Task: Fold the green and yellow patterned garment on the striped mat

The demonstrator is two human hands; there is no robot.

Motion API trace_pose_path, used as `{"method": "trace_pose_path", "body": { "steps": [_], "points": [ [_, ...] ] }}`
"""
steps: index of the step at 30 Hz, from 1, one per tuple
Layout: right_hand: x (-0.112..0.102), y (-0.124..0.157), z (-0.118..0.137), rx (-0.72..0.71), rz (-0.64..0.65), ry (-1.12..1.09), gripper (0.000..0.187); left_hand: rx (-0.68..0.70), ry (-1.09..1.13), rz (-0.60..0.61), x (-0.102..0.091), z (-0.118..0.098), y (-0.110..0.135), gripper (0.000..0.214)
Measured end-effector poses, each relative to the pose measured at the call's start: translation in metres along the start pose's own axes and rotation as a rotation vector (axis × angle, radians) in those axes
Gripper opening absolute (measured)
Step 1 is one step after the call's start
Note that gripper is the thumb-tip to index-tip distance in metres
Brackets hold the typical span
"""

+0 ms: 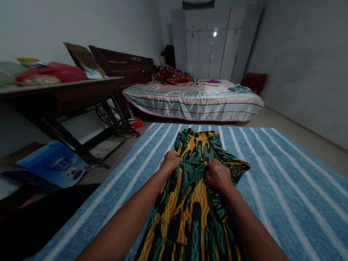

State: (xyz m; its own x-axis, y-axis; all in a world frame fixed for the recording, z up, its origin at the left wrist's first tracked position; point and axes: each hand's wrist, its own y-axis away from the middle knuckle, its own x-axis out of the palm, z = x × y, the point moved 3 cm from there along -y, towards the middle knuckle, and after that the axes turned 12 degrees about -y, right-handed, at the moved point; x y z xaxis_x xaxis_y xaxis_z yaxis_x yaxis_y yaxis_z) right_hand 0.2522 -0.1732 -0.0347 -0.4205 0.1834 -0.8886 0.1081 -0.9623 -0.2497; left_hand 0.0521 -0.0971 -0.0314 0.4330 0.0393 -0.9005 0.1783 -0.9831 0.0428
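Note:
A garment (197, 188) patterned in yellow, green and black lies lengthwise on a blue cloth with white stripes (261, 159). Its near end runs out of the bottom of the view. My left hand (172, 160) is closed on the garment's left edge, fingers curled into the fabric. On the right side, my right hand (217, 174) pinches the same garment, and folds show between the two hands. A sleeve-like flap (236, 164) sticks out to the right, beyond my right hand. Some fingertips are hidden in the cloth.
Beyond the striped surface stands a bed (195, 101) with a red floral bundle (174, 74). At left are a table (81, 87) carrying a red bag (65, 71), and a blue box (56, 163) below. Wardrobes (206, 47) line the back wall.

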Motion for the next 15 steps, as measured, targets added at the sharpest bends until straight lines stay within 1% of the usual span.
{"method": "trace_pose_path", "body": {
  "steps": [3,5,7,9,10,11,13,15],
  "points": [
    [-0.002,0.000,-0.002,0.021,0.029,0.006,0.014,0.019,-0.028,0.001,-0.001,-0.001,0.001,0.004],
    [-0.002,0.000,-0.002,0.029,0.027,0.002,0.015,0.029,-0.045,0.006,-0.005,-0.003,0.006,0.008],
    [-0.002,0.000,-0.002,0.013,0.009,-0.017,0.016,0.056,-0.097,-0.007,-0.011,-0.004,0.016,0.017],
    [-0.002,0.001,-0.002,-0.009,-0.011,-0.039,0.019,0.121,-0.186,-0.044,-0.019,-0.007,0.033,0.028],
    [-0.001,0.001,-0.002,-0.018,-0.019,-0.046,0.019,0.162,-0.233,-0.059,-0.023,-0.008,0.043,0.028],
    [0.000,0.001,-0.002,-0.027,-0.025,-0.051,0.018,0.217,-0.270,-0.072,-0.027,-0.011,0.055,0.025],
    [0.001,0.001,-0.002,-0.044,-0.046,-0.062,0.017,0.345,-0.315,-0.061,-0.031,-0.016,0.081,0.016],
    [0.002,0.001,-0.003,-0.066,-0.073,-0.079,0.020,0.451,-0.329,-0.035,-0.032,-0.020,0.107,0.017]
  ]
}}
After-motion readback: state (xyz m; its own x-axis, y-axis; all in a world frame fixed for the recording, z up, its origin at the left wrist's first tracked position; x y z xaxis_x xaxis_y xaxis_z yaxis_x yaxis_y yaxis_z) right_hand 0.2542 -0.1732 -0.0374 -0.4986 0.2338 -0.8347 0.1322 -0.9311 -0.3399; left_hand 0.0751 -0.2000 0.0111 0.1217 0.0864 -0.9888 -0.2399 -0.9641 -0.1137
